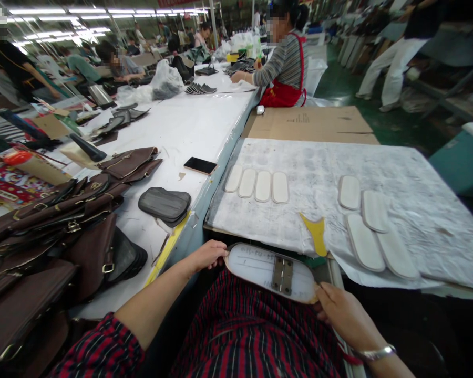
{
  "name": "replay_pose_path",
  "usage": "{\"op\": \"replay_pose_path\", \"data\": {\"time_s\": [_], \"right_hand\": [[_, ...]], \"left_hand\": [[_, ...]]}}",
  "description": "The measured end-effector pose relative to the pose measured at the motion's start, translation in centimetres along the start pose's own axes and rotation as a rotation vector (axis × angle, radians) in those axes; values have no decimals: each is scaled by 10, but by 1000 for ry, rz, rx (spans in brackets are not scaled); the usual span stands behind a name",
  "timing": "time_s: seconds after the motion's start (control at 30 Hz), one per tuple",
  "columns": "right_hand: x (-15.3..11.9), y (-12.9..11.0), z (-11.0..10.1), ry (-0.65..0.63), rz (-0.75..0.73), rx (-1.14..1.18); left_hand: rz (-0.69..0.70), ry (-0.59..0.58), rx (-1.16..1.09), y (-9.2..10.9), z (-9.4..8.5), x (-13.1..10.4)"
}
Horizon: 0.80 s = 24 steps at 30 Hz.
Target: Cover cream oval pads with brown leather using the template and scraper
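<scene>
A long, translucent white template with rounded ends [256, 268] is held level above my lap. It carries a metal hinge [283, 274] right of its middle and some handwriting along its upper side. My left hand [208, 255] pinches its left end. At the opposite end, my right hand [333, 302] grips the edge between thumb and fingers. Just beyond it, a yellow forked scrap-like piece [316, 233] lies at the near edge of the right-hand table [299, 152]. Dark oval pieces [163, 203] sit stacked on the white table to the left.
Several white oval pieces [263, 186] form a row on the right table, with larger ones [364, 241] farther right. A phone [201, 165] and brown leather bags [82, 210] rest on the left table. Cardboard [311, 123] lies behind. A person in a red apron [286, 73] sits beyond.
</scene>
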State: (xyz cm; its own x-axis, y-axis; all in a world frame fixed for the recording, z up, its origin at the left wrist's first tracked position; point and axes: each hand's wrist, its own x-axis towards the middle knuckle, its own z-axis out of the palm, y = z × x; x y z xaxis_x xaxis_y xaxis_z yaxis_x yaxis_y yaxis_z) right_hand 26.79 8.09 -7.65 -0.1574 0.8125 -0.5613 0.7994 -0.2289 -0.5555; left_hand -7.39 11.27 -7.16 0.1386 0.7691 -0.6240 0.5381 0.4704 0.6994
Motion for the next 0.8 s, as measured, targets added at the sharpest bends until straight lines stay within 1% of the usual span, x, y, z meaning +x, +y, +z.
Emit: {"op": "replay_pose_path", "data": {"time_s": [0.1,0.27,0.37,0.43,0.5,0.6,0.7,0.73,0.8], "right_hand": [[0,-3,-1,14,-12,-37],[-3,-10,-4,49,-7,-105],[-2,-8,-4,56,-9,-116],[0,-5,-3,25,7,-22],[2,-2,-2,-27,35,160],[1,-2,-2,-60,60,368],[3,-2,-3,-32,88,408],[4,-1,-4,-40,106,429],[6,2,-4,-73,151,495]], "left_hand": [[41,16,72,4,0,-2],[176,110,218,12,0,-4],[193,127,264,12,0,-5],[178,101,272,10,-1,-7],[172,67,271,9,0,-8],[218,69,283,6,3,-9],[279,139,346,-2,8,-4],[282,145,363,-5,9,-1],[283,120,353,-13,11,3]]}}
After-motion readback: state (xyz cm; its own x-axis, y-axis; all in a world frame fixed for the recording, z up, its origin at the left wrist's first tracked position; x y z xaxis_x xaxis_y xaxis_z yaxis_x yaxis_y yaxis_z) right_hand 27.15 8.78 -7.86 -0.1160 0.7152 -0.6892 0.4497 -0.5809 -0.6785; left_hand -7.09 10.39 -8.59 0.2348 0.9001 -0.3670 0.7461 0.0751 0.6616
